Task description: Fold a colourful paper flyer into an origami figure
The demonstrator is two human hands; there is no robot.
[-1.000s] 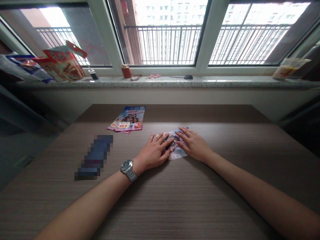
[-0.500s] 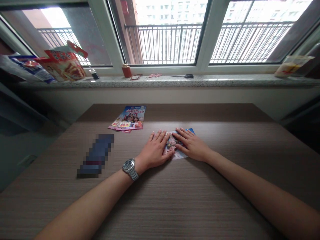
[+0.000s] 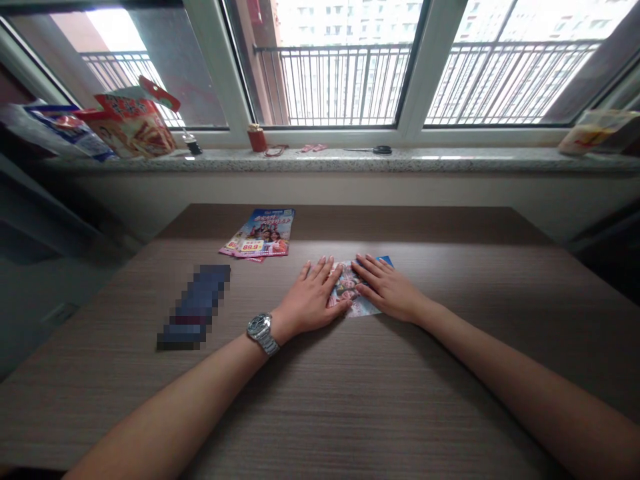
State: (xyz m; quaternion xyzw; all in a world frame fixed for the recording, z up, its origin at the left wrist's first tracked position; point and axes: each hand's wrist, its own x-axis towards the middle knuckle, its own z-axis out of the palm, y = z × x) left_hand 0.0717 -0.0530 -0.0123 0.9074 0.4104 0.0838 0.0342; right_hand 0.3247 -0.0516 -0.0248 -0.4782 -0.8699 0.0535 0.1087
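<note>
A small printed sheet [image 3: 347, 288] lies on the wooden table [image 3: 320, 400], its blue corner showing at the upper right. My left hand [image 3: 313, 297], with a metal watch [image 3: 261, 331] on the wrist, rests flat over the sheet's left side, fingers spread. On the right side of the same sheet, my right hand [image 3: 387, 288] lies flat with its fingers stretched out. Both hands hide much of the paper, and neither grips anything.
Several colourful flyers [image 3: 264, 233] lie at the back left. Nearer on the left is a dark, pixelated object [image 3: 195, 308]. The windowsill [image 3: 330, 160] holds scissors [image 3: 382, 150], a red container [image 3: 257, 139] and food packages [image 3: 135, 127].
My right hand has shifted slightly to the right on the sheet, while my left hand stays about where it was. The camera view has moved slightly.
</note>
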